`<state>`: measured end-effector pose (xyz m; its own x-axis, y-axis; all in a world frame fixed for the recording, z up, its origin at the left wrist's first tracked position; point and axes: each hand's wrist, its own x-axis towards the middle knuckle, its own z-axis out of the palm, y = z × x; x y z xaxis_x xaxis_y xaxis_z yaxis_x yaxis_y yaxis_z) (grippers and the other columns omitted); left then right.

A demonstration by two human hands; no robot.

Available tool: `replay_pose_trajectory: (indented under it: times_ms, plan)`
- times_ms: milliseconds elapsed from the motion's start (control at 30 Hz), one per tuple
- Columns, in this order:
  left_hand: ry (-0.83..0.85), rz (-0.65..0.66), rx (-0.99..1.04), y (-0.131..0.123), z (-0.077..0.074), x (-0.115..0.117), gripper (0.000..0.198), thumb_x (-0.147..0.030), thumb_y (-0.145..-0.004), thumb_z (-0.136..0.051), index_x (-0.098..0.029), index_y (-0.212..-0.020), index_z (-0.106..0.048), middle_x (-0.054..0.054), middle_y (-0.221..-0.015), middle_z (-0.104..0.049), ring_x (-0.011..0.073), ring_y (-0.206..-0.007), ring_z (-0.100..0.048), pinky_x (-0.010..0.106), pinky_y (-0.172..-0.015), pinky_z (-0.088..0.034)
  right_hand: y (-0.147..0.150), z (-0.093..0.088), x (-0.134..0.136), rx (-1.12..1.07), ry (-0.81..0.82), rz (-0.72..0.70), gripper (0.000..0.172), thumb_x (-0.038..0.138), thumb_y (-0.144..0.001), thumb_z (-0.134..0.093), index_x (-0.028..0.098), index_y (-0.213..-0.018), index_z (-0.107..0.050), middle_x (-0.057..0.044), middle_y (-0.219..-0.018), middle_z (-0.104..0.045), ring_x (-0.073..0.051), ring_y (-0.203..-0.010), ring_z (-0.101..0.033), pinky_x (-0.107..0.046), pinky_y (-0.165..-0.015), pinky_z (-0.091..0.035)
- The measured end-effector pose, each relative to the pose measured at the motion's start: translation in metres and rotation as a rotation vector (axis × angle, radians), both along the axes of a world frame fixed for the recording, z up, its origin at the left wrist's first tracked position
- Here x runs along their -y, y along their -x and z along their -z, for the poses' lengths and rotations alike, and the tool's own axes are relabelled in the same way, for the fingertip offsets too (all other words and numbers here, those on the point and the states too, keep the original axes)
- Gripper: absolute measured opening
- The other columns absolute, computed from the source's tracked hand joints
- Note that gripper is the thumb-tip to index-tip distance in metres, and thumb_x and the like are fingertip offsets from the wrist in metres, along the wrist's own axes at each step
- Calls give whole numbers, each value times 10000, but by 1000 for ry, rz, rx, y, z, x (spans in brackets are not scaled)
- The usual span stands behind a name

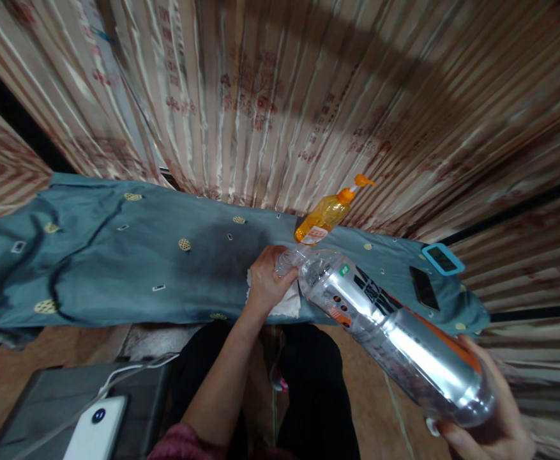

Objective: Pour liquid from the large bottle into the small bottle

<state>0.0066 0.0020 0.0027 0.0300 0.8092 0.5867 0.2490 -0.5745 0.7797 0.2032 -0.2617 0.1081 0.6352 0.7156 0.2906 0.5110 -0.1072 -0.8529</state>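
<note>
My right hand cups the base of a large clear plastic bottle with an orange-and-black label, fingers curled round its bottom end, tipping it neck-down toward the blue-grey patterned cloth. My left hand closes on the bottle's neck, resting on a white rag. Just behind stands an orange pump-top soap bottle; to the right lie a black phone and a blue-cased device.

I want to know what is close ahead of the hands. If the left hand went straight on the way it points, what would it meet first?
Probably the orange pump bottle: the left hand, at the clear bottle's neck, points roughly toward it, though depth is unclear.
</note>
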Motion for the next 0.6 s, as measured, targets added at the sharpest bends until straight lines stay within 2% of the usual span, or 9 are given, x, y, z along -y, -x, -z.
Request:
replay_pose_trajectory:
  times_ms: [100,233,333,467,600]
  plan:
    - [15,-6,-15,0,-1,0,307,-459,-872,-768,-193,-1008,-695,55,-915,-755,237,-856,-744,338,-803,-593,-1,0,0,-8,5,-2,1059,673,-621,-932,282,-1535,-565,-62,-1527,-586,-375,-1431,-489,-417,-1116,-449]
    - [2,-3,-9,1,-1,0,316,-466,-876,-759,-186,-1007,-696,62,-922,-762,242,-857,-747,346,-802,-597,-5,1,1,61,-6,-9,1052,693,-599,-934,278,-1506,-599,-60,-1642,-477,-422,-1546,-348,-444,-1089,-495]
    - [-6,2,-4,1,-2,0,312,-464,-880,-751,-184,-1007,-698,66,-924,-765,243,-857,-746,347,-800,-596,-9,3,2,31,-1,-13,1039,639,-622,-943,272,-1523,-580,-60,-1675,-438,-431,-1577,-301,-487,-1156,-451]
    - [18,6,-12,1,-3,1,307,-457,-878,-756,-185,-1009,-699,68,-929,-765,243,-861,-746,347,-805,-593,-11,4,4,-2,11,-17,1041,559,-573,-983,283,-1499,-599,-68,-1663,-455,-446,-1553,-340,-524,-1207,-399]
    - [14,13,-1,1,-1,0,335,-477,-878,-754,-178,-1020,-698,68,-930,-759,245,-858,-746,346,-798,-591,-12,7,4,-24,12,-10,1060,605,-582,-972,306,-1519,-578,-57,-1663,-455,-421,-1555,-341,-523,-1219,-384]
